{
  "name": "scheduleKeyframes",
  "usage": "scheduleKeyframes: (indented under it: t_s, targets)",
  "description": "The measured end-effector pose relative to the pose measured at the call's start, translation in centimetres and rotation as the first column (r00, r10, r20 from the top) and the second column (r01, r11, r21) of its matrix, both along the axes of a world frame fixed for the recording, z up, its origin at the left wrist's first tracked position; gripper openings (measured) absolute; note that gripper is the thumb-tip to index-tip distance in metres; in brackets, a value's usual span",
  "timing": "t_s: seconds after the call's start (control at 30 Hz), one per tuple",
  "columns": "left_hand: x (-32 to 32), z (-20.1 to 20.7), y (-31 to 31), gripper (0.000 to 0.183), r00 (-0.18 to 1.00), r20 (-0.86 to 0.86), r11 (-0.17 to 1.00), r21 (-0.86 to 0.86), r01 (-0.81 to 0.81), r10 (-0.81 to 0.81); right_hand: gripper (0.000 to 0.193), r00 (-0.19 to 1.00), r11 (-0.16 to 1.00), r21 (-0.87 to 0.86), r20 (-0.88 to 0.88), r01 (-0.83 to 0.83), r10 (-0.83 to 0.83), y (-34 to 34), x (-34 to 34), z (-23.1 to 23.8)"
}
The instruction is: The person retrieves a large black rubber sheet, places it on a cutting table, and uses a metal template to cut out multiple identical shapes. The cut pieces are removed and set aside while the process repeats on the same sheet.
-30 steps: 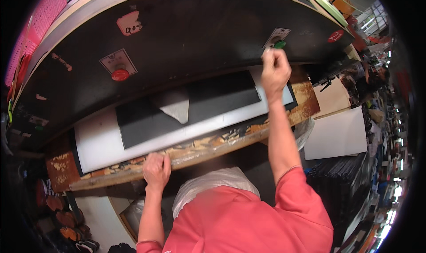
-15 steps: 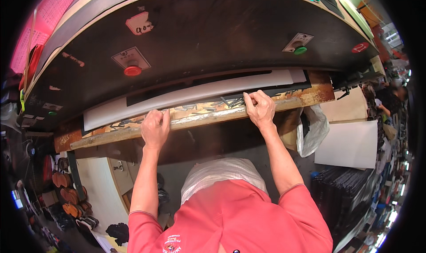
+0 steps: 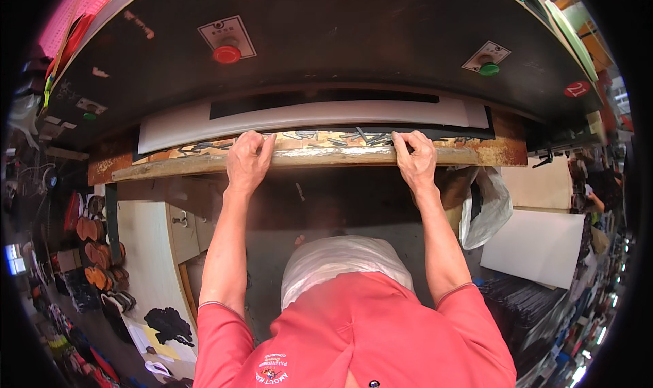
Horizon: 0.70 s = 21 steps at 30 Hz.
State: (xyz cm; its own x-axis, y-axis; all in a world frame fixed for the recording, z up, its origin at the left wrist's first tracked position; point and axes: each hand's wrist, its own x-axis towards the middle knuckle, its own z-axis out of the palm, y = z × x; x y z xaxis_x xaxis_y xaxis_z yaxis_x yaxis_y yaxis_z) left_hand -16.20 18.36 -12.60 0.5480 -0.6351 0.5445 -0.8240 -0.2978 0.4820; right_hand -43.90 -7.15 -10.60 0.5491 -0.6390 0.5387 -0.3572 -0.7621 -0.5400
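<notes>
My left hand (image 3: 250,160) is closed at the wooden front bar (image 3: 326,158) of a machine bed, thumb and fingers pressed together. Farther right along the same bar, my right hand (image 3: 416,155) has its fingers curled and thumb against them. Whatever either hand grips is hidden or too thin to make out. Just beyond the hands lies a long white sheet (image 3: 299,118), with black material (image 3: 442,130) showing beneath its right part. Thin dark offcut strips (image 3: 371,137) are scattered between sheet and bar.
The black machine front (image 3: 354,41) rises over the bed, carrying a red button (image 3: 226,54) and a green button (image 3: 489,69). A white bag (image 3: 488,211) hangs at the right, near a white board (image 3: 534,245) and stacked black sheets (image 3: 520,306). A pale cabinet (image 3: 146,241) stands lower left.
The view has shifted, so the machine bed appears more level and its front sits higher. Both hands remain closed at the bar, with no clear change in their hold.
</notes>
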Motion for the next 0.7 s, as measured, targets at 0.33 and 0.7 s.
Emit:
scheduleKeyframes:
  t_s: [0.33,0.7]
  targets:
    - [-5.6,-0.5,4.8,0.032,0.999,-0.047,0.999,0.022,0.029,-0.028,0.019,0.992,0.858,0.497,-0.087,0.127,-0.097,5.2,-4.7,0.5]
    - [-9.1,4.3,8.6,0.011,0.940,-0.259,0.968,-0.174,0.183,-0.224,0.095,0.933,0.980,0.108,-0.304,-0.166,0.191,15.7,8.2,3.8]
